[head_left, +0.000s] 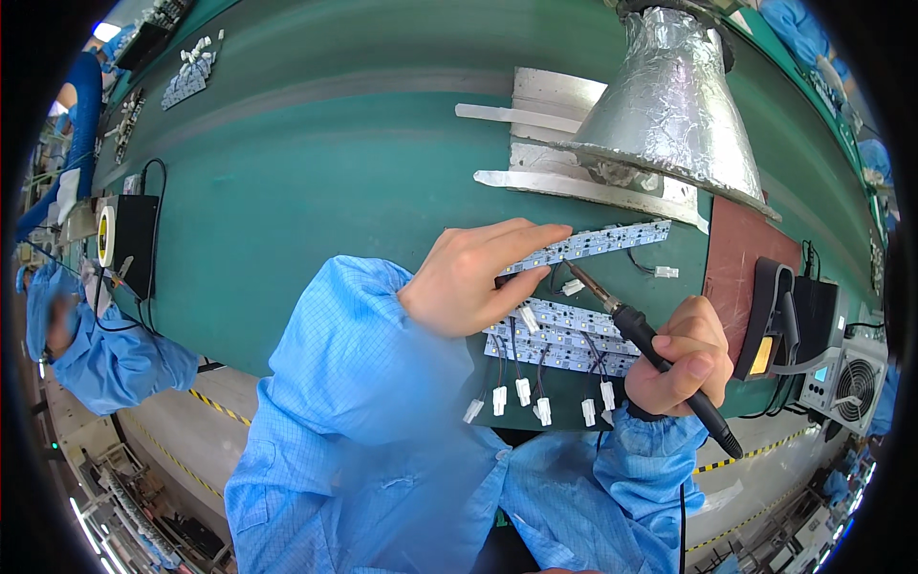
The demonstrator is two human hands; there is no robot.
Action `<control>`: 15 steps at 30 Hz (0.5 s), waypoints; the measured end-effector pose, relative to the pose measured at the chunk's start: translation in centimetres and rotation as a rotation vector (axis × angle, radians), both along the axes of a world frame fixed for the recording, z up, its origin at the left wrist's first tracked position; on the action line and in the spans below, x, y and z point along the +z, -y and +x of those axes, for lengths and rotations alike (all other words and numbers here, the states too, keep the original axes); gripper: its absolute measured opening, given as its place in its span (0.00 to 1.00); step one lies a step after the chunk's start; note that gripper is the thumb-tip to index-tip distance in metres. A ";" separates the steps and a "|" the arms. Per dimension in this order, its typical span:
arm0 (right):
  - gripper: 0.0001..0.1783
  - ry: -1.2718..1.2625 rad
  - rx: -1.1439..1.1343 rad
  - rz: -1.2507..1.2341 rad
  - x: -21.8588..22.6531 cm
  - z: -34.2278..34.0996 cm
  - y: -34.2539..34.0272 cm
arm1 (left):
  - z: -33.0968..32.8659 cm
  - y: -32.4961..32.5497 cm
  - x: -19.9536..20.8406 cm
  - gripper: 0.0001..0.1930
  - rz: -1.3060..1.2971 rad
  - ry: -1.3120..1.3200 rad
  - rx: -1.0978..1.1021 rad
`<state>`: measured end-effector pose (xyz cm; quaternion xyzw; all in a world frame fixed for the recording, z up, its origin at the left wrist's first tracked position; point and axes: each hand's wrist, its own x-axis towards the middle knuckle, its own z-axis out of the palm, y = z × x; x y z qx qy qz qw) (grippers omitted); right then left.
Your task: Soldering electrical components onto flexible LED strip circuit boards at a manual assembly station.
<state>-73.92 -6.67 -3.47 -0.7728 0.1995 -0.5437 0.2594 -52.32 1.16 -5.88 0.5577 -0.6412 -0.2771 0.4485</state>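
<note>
My left hand (478, 271) grips one end of a long white LED circuit strip (612, 239) between thumb and fingers, tilted up toward the right. In my right hand (684, 362) is a black-handled soldering iron (634, 323), its tip against or very near the strip's lower edge by my left fingertips; whether they touch I cannot tell. From the held strip hangs a lead with a white connector (666, 273). Below lies a pile of similar LED strips (564, 337), their dark wires and white connectors (543, 411) hanging toward me.
A foil-covered fume hood (669, 105) stands over pale metal rails (583, 191) at the back right. At right are a brown mat (738, 249), a soldering iron stand (773, 325) and a grey unit with a fan (851, 383). A co-worker's blue sleeve (105, 354) is at far left.
</note>
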 end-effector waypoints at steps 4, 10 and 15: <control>0.23 -0.006 -0.002 -0.011 0.1 -0.1 0.1 | 0.0 0.1 0.2 0.22 0.008 -0.001 -0.006; 0.23 -0.020 0.005 -0.010 0.2 -0.2 0.1 | -0.1 0.1 0.1 0.22 0.007 -0.014 -0.002; 0.23 -0.015 -0.018 -0.003 0.3 0.1 -0.1 | 0.0 0.0 0.3 0.22 0.020 -0.002 -0.004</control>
